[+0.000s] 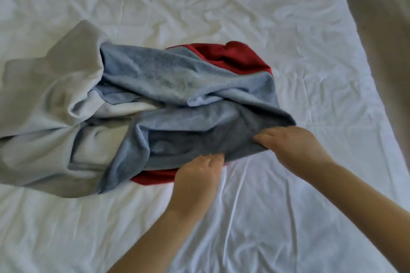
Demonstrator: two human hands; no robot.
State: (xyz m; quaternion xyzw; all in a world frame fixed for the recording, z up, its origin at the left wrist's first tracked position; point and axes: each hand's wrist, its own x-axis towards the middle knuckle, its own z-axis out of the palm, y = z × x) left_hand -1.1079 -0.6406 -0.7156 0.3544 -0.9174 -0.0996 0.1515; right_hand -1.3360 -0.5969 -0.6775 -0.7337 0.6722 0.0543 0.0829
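Laundry lies heaped on the left half of the bed (pixel 288 29), well short of its right edge. The blue towel (pixel 177 77) sits on top of the heap, crumpled and twisted. Its near right corner reaches furthest toward the right edge of the bed, and both hands meet there.

The right hand (pixel 292 146) grasps that corner, with its fingers curled over the top of the fabric. The left hand (pixel 197 175) is just beside it, nearer the foot of the view. Its bent fingers are tucked under the towel's near hem and hold it. The two hands are close together but do not touch.

A red cloth (pixel 239 57) lies under the towel, showing past its far right side and again as a strip below the near hem. A pale cloth (pixel 44 95) spreads to the left, tangled with the towel, and runs off the left edge of the view.

Bare wrinkled sheet lies open on the far side of the heap, on its right out to the edge of the bed, and on the near side around both forearms. Beige floor (pixel 386 51) runs along the bed's right edge.
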